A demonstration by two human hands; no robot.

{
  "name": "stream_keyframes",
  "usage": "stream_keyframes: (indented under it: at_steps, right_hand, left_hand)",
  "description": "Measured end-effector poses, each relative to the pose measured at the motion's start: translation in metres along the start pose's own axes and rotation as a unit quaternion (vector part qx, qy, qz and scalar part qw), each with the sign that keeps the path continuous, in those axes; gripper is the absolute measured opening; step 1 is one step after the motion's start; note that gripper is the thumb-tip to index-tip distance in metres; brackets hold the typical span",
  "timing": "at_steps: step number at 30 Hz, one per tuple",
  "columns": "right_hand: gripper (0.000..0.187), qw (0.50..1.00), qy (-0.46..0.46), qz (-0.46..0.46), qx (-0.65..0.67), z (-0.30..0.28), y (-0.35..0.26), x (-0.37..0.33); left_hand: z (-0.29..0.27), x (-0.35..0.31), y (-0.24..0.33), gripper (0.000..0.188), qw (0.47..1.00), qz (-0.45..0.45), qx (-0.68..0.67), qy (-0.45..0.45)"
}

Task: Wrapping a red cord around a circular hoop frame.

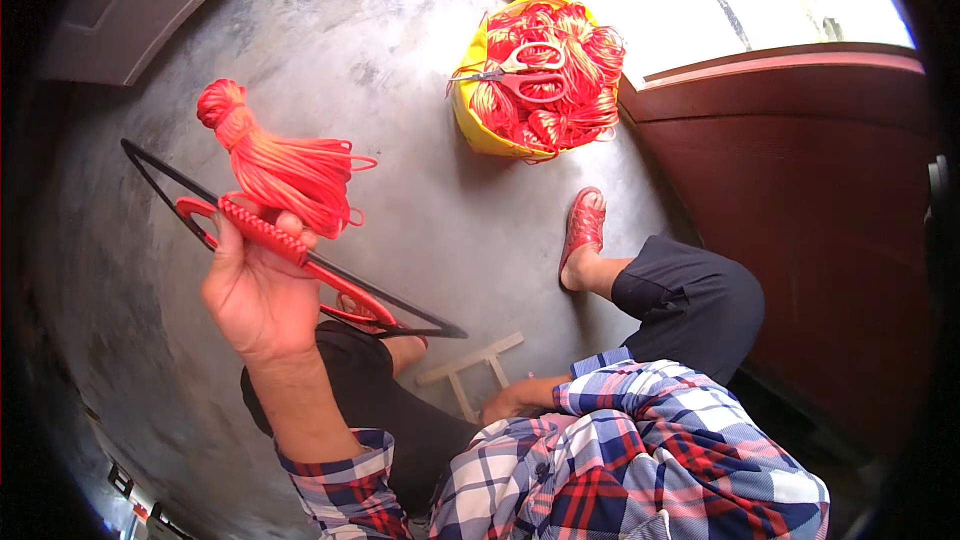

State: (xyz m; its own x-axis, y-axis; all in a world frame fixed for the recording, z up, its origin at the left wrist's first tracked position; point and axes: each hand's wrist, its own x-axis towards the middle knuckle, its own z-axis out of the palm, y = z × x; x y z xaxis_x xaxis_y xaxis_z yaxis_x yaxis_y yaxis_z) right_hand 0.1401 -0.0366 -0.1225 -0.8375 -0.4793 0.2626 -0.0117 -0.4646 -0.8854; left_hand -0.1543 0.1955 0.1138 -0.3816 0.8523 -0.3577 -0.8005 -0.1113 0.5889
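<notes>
Thumb and fingers of the left hand (258, 305) pinch one red braided strip (262, 230) against one black frame (172, 170), lifted toward the person's left. I'd judge the step in hand as handling the cord-work; carrying on would call for a steady grip and the other hand's help. Just beyond it is one bundle of red cord (285, 170), hanging or lying, I can't tell. The right hand (510, 400) is low by one wooden frame (470, 359), its fingers unclear. Farther out, one pair of scissors (511, 69) tops one yellow bag (485, 140) of uncountable cord.
</notes>
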Motion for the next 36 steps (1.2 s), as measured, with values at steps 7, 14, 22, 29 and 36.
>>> stream_keyframes:
  at_steps: [7,14,22,29,36]
  right_hand:
    - [0.033,0.991,-0.061,0.101,-0.06,-0.021,-0.04,0.013]
    - [0.045,0.909,0.037,0.409,0.069,-0.043,-0.109,-0.019]
    - [0.029,0.997,0.065,0.007,0.042,-0.039,-0.058,-0.063]
    - [0.028,0.989,0.092,0.113,-0.023,-0.045,-0.058,-0.038]
    - [0.026,0.938,0.255,0.211,-0.103,-0.119,-0.064,0.025]
  left_hand:
    - [0.006,0.053,0.011,0.027,0.999,-0.029,-0.011,0.02]
    - [0.02,0.052,0.037,0.025,0.998,-0.01,0.025,0.062]
    - [0.034,0.036,0.032,0.022,0.996,0.029,0.024,0.081]
    - [0.029,0.02,-0.003,0.021,0.998,-0.01,0.03,0.062]
    - [0.014,0.005,-0.01,0.02,0.999,-0.039,0.021,-0.019]
